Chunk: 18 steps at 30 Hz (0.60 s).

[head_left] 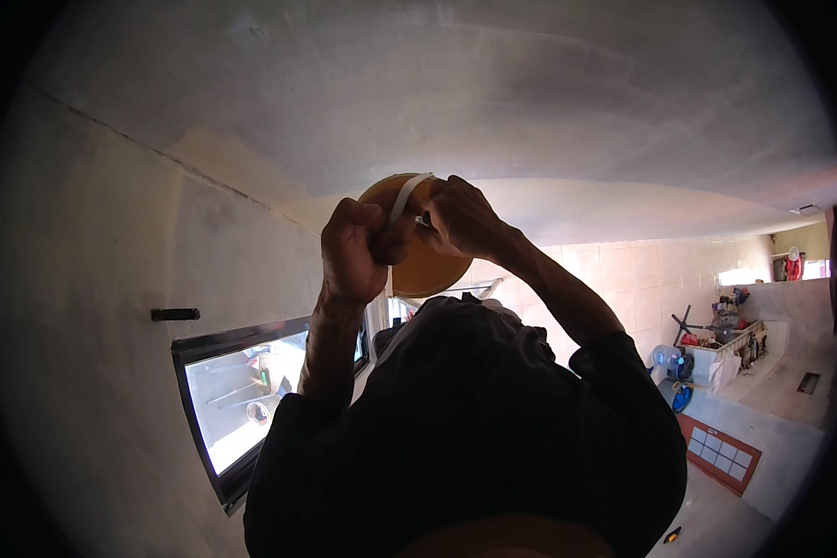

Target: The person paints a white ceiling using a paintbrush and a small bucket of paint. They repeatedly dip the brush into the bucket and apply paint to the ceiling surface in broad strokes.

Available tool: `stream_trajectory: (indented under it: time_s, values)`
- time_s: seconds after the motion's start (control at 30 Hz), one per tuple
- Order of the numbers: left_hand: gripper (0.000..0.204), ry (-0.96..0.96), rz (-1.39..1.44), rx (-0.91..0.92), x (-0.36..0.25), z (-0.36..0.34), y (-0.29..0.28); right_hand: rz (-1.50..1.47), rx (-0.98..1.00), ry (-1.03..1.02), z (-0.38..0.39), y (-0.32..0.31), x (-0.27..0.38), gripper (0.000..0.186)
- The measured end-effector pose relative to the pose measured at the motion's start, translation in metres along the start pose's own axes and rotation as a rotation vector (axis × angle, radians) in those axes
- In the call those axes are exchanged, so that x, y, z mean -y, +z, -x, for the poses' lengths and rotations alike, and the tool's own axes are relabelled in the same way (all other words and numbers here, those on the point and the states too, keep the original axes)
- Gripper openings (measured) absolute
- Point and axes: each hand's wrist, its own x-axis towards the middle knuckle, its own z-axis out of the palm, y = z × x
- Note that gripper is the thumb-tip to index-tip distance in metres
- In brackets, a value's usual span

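Observation:
Both my hands are raised close together in the middle of the view. My left hand (353, 251) is closed, its thumb and fingers bent around the lower end of a narrow pale strip (405, 199). The strip curves up toward my right hand (463, 216), whose fingers are also curled in. By the right fingers is a small shiny bit (425, 220), too small and dark to name, and what this hand grips is mostly hidden. Behind and below both hands lies a round yellow-brown thing (432, 272), partly covered by them; its kind cannot be made out.
A bare grey wall (418, 102) spans the top. At left are a black-framed window (242, 400) and a short dark bar (175, 314) on the wall. Pale tiles (614, 270) lie beyond my right arm. Farther right stand a cluttered counter (727, 349), a fan (665, 357) and a brown-framed panel (719, 456).

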Motion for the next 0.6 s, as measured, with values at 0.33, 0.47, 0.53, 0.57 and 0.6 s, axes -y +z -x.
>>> stream_trajectory:
  time_s: [0.33, 0.47, 0.53, 0.57, 0.6]
  values:
    - [0.047, -0.073, 0.084, 0.022, -0.004, -0.002, 0.0, 0.001, -0.139, -0.029, 0.017, -0.028, 0.005, 0.02]
    - [0.049, -0.056, 0.031, 0.038, -0.004, -0.002, 0.003, 0.074, -0.281, -0.08, 0.023, -0.032, 0.004, 0.025]
    - [0.051, -0.051, 0.018, 0.004, -0.004, 0.0, 0.005, 0.052, -0.282, -0.068, 0.027, -0.032, 0.008, 0.023]
    - [0.051, -0.05, 0.017, -0.002, -0.005, 0.0, 0.006, 0.04, -0.281, -0.064, 0.028, -0.032, 0.01, 0.022]
    - [0.052, -0.049, 0.017, -0.007, -0.005, -0.001, 0.007, -0.015, -0.295, -0.022, 0.028, -0.031, 0.01, 0.022]
